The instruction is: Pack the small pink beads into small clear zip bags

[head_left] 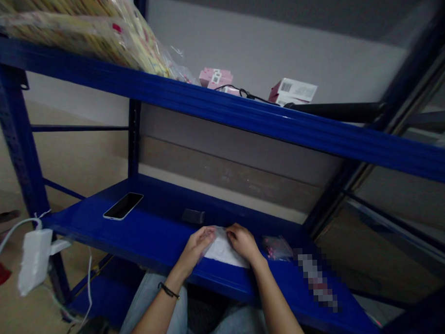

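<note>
A white packet, partly see-through at its top like a plastic bag, lies at the front edge of the blue shelf. My left hand grips its left side, thumb and fingers closed along the edge. On the upper right corner, my right hand is closed with bent fingers pinching the plastic. What the packet contains cannot be made out. Just behind my left hand lies a small dark flat piece. Right of my right hand is a clear bag with small pink and red items.
A phone lies on the left of the blue shelf. A white power strip with cables hangs by the left post. Overhead, the upper shelf beam crosses, carrying bagged stock, pink boxes and a black bar.
</note>
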### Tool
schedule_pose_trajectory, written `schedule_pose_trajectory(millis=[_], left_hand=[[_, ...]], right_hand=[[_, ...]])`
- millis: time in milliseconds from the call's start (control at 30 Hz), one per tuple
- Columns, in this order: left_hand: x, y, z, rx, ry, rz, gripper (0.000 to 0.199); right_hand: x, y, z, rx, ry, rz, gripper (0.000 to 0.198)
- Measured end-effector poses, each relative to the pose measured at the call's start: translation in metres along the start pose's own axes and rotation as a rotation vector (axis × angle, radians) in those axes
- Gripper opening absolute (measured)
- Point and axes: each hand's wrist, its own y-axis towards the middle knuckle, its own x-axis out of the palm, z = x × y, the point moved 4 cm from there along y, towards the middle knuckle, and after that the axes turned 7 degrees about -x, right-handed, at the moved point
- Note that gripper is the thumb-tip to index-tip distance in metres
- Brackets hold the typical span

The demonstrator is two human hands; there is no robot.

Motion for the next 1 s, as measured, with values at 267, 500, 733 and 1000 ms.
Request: schedule_pose_trajectory(millis=[267, 500, 733, 1000], left_hand=[[-0.007, -0.004, -0.004, 0.006, -0.137, 0.034, 0.034], [-0.007, -0.005, -0.003, -0.001, -0.126, 0.043, 0.037], [-0.005, -0.006, -0.001, 0.004, -0.098, 0.021, 0.035], [-0.003, -0.006, 0.001, 0.015, -0.042, 0.02, 0.039]], right_hand=[[0.012, 0.0, -0.002, 0.022, -0.159, -0.066, 0.028], [0.012, 0.004, 0.004, 0.032, -0.201, -0.094, 0.026], [0.011, 0.007, 0.007, 0.027, -0.191, -0.125, 0.024], [-0.009, 0.011, 0.002, -0.034, 0.064, 0.029, 0.023]])
